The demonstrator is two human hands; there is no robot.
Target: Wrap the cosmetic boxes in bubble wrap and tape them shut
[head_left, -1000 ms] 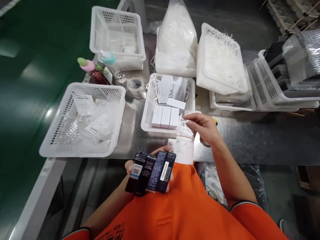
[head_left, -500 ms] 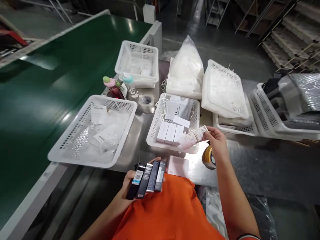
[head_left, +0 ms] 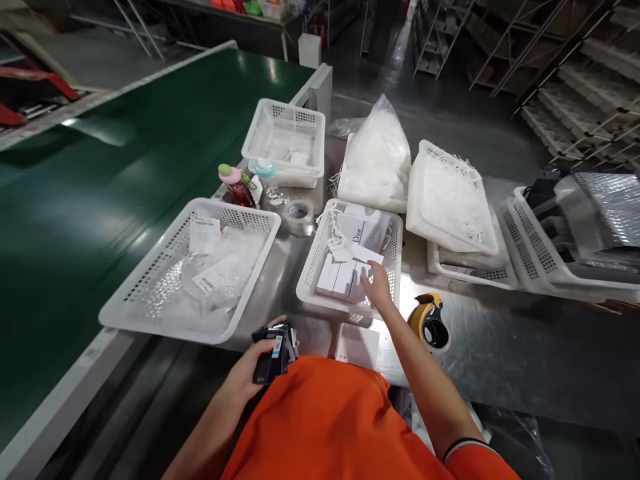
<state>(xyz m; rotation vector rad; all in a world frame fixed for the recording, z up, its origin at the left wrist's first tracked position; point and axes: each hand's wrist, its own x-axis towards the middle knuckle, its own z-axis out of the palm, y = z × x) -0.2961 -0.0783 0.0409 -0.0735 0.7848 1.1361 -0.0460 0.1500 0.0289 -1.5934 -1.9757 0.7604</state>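
Several small black boxes (head_left: 274, 353) are bunched in my left hand (head_left: 249, 368), just in front of the orange shirt. My right hand (head_left: 377, 287) reaches over the near right part of the middle white basket (head_left: 309, 267), its fingers apart at the white boxes (head_left: 341, 279) and nothing held. Behind those boxes lie a white Dior box (head_left: 357, 230), white cords and a white card (head_left: 367, 255). A pale pink box (head_left: 357, 345) rests on the metal table below that basket.
A left basket (head_left: 270, 230) holds bubble-wrapped items. Behind stand bottles (head_left: 239, 190), clear tape (head_left: 299, 217), another basket (head_left: 320, 143) and a white bag (head_left: 380, 147). A yellow tape dispenser (head_left: 425, 313) sits right of my forearm. A green conveyor (head_left: 125, 147) runs along the left.
My right hand has moved left to the white boxes and no longer holds the pinkish wrapped item. The black boxes, earlier fanned out, are now bunched together in my left hand.
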